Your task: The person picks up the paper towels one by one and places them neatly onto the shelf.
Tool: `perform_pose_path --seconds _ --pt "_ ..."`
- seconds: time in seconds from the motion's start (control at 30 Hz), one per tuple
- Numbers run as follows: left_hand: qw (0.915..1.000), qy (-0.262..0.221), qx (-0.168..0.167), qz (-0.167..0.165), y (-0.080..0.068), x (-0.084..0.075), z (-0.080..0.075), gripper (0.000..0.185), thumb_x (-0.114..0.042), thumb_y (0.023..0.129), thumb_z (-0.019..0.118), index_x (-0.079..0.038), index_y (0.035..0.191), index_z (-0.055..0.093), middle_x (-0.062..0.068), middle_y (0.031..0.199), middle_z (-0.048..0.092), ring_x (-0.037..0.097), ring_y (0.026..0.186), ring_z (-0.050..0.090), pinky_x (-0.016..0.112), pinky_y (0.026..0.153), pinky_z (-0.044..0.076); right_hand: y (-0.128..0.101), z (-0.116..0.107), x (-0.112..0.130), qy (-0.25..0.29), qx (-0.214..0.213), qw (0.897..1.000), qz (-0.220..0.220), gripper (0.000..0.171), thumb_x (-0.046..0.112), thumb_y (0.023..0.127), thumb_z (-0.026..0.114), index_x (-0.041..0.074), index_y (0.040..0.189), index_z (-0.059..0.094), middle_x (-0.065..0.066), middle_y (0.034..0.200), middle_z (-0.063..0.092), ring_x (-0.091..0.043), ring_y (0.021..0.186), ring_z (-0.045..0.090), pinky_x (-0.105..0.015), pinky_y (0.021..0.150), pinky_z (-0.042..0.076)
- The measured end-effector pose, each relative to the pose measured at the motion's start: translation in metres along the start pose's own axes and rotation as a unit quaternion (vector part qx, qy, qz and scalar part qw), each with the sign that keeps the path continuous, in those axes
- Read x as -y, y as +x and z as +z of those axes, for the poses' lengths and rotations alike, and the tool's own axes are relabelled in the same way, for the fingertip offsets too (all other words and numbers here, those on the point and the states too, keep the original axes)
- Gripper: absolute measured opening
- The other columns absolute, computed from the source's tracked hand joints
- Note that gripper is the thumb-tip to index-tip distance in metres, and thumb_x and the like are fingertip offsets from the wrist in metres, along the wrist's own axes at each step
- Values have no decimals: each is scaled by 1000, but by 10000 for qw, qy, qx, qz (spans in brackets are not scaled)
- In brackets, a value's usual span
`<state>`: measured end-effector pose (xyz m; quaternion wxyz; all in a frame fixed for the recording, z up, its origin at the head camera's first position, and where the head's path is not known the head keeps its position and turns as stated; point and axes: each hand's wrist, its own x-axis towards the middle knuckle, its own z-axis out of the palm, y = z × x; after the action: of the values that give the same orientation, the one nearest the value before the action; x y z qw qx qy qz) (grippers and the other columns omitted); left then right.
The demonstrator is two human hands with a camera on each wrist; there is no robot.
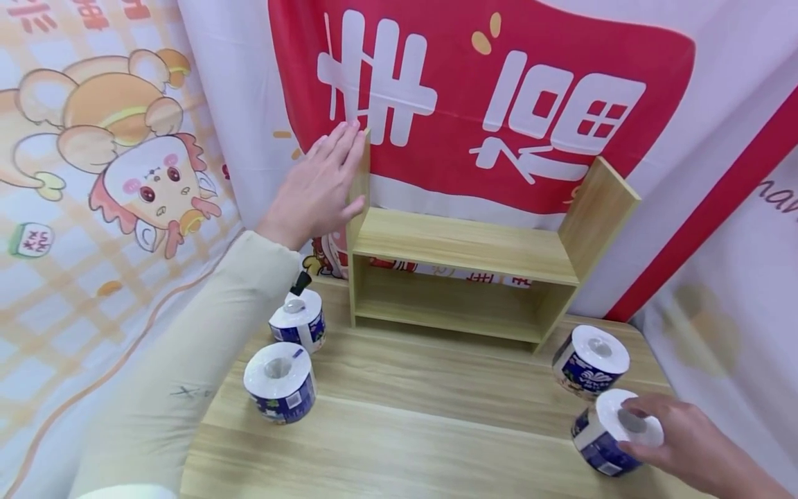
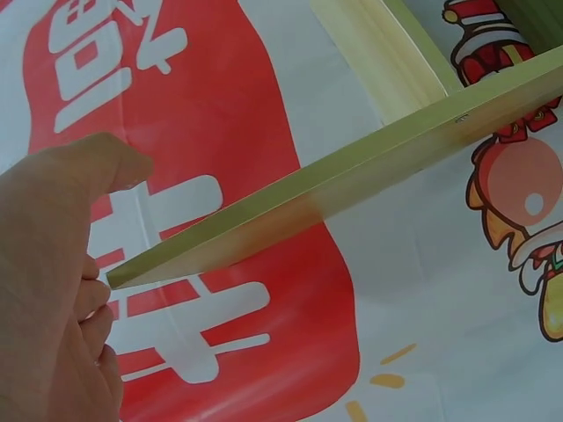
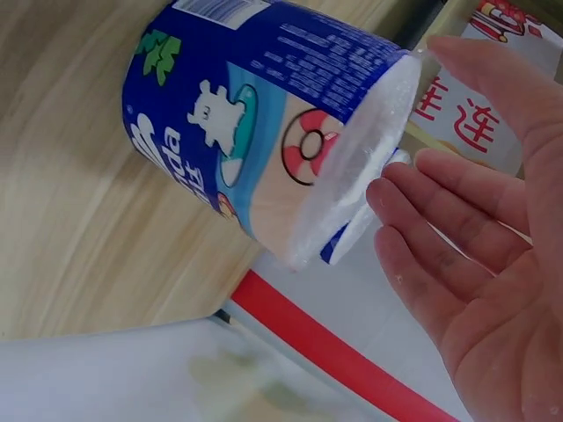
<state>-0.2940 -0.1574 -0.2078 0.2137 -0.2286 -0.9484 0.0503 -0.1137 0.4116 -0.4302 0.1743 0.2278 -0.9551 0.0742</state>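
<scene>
Fingers of right hand (image 1: 686,443) curled over half-hidden tissue roll (image 1: 607,433); flat left hand (image 1: 321,187) against shelf (image 1: 461,242).

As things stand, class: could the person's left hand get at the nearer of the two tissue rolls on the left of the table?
Probably yes. The left hand rests flat against the wooden shelf's side panel, holding nothing, and the nearer left roll stands in open tabletop beside that forearm.
</scene>
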Motion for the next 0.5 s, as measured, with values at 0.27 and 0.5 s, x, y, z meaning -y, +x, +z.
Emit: perform_pose_path --seconds 0.27,0.5 --pt "9999 59 102 -71 6 1 3 96 -35 100 65 -1 169 7 21 178 12 38 166 11 51 136 17 -5 10 -3 135 219 9997 40 53 32 52 103 15 93 76 12 85 73 8 78 60 -24 61 56" --pt "9998 -83 160 -83 6 7 8 95 -29 100 64 -1 169 6 20 178 12 38 166 10 51 136 16 -7 17 -4 79 102 9999 -79 58 36 47 103 15 92 74 14 83 70 11 75 54 -16 60 51"
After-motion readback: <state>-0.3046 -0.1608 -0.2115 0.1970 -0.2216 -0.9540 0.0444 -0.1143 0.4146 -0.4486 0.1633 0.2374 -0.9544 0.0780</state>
